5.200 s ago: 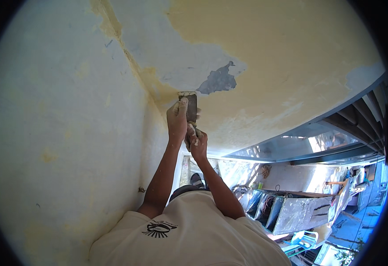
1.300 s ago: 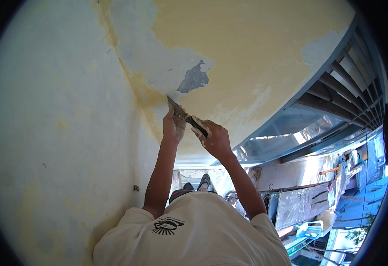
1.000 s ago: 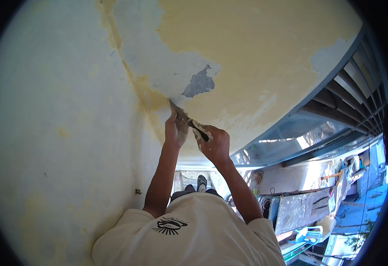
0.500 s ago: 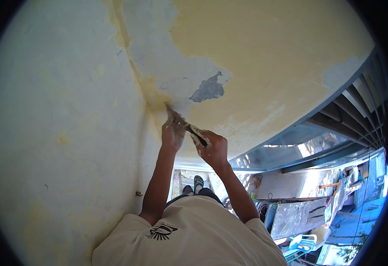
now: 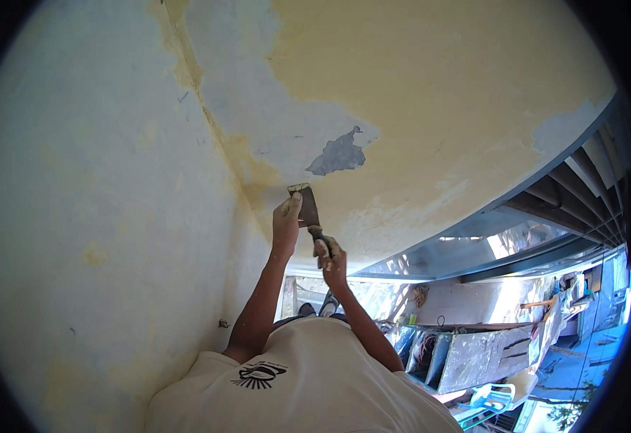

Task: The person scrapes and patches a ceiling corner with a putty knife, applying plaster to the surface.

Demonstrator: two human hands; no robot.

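Note:
A wide-bladed putty knife (image 5: pixel 309 211) is held out in front of me, its flat grey blade turned toward me. Pale paste shows along the blade's top edge. My right hand (image 5: pixel 332 260) is closed round the dark handle and has pale smears on its fingers. My left hand (image 5: pixel 285 222) pinches the blade's left side, the thumb lying on its face near the top edge. Behind the blade is the wall (image 5: pixel 416 115), yellowish with whitish areas. A bare grey patch (image 5: pixel 338 153) lies just above and to the right of the blade, apart from it.
A whitish wall (image 5: pixel 113 187) on the left meets the yellowish one at a corner. A window with dark bars (image 5: pixel 575 187) and a metal sill (image 5: pixel 467 249) is on the right. My feet (image 5: pixel 329 303) are below. A light blue chair (image 5: pixel 492 395) stands at the lower right.
The putty knife has come down from the wall corner and its blade has turned to face me. My right hand has moved down and left; my left thumb now lies on the blade.

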